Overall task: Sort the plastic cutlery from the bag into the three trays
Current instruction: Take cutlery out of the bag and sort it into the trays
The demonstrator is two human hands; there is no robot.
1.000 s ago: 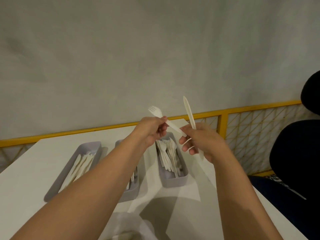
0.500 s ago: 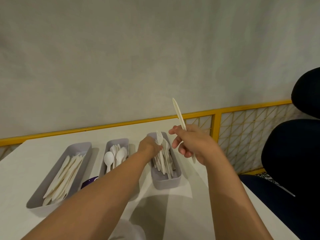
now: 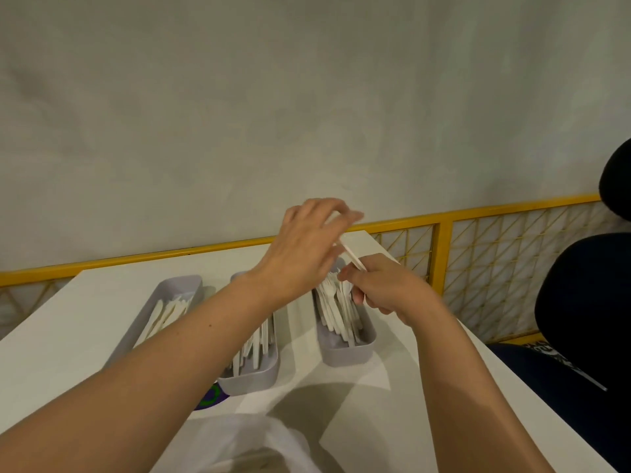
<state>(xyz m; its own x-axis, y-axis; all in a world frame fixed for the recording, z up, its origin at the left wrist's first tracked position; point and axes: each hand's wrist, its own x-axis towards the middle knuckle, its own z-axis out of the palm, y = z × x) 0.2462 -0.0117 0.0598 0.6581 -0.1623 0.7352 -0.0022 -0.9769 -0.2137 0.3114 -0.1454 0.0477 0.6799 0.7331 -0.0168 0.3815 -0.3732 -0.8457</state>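
Three grey trays stand side by side on the white table. The left tray (image 3: 146,315) holds knives, the middle tray (image 3: 259,373) holds spoons, the right tray (image 3: 345,353) holds forks (image 3: 333,302). My right hand (image 3: 382,285) grips a white plastic knife (image 3: 351,256) above the right tray, its blade pointing up and left. My left hand (image 3: 304,250) is raised with fingers spread, and its fingertips reach the knife's upper part; whether they touch it is blurred. The clear plastic bag (image 3: 246,442) lies at the near edge.
A yellow railing (image 3: 440,247) with wire mesh runs behind and to the right of the table. A dark chair (image 3: 587,319) stands at the right. A purple and green printed patch (image 3: 208,397) shows by the middle tray.
My left hand let the fork go into the right tray and rose toward the knife. My right hand lowered and tilted the knife to the left.
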